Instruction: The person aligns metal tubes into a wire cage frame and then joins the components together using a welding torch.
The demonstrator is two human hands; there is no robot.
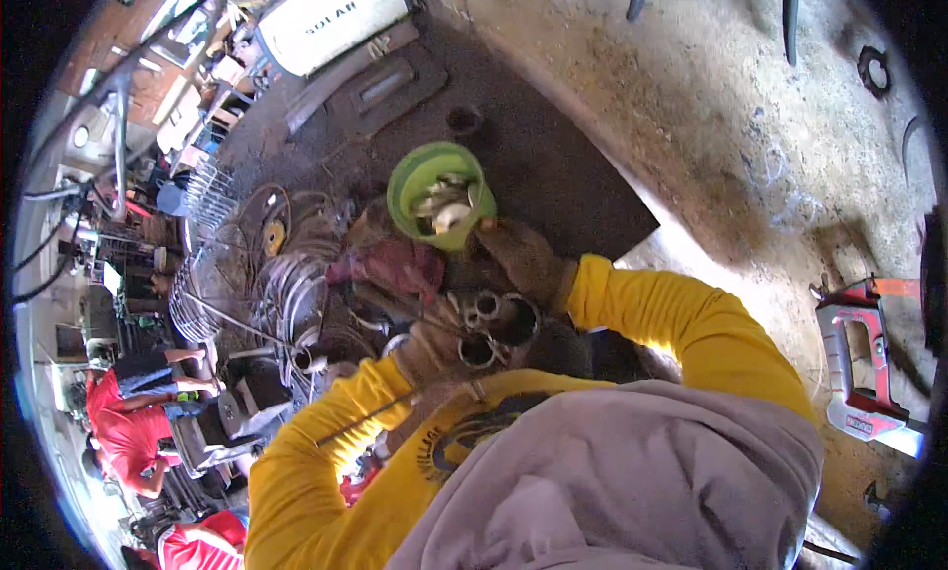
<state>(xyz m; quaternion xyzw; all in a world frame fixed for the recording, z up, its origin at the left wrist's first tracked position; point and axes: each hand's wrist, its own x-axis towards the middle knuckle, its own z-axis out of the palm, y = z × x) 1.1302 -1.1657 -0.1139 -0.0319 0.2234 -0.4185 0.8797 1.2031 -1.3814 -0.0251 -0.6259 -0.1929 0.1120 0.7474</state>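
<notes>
A green plastic bucket [407, 187] with light-coloured pieces inside stands on the dark work surface ahead of me. My right hand [521, 259] is closed at its near right rim, with a fingertip over the edge. Closer to my body, my left hand [430, 348] is beside a cluster of short metal tubes [515, 320] with open round ends. Its fingers look curled, but what they hold is hidden. A thin rod [365, 419] crosses over my left forearm near the wrist. A reddish-pink cloth [400, 266] lies between the left hand and the bucket.
Coiled metal rods and hoops [286, 284] crowd the left side. A white cylindrical tank [334, 22] and a small dark cup [463, 122] are farther back. On the right wall hangs a red-and-grey hacksaw [857, 363]. A person in a red shirt [128, 422] is at far left.
</notes>
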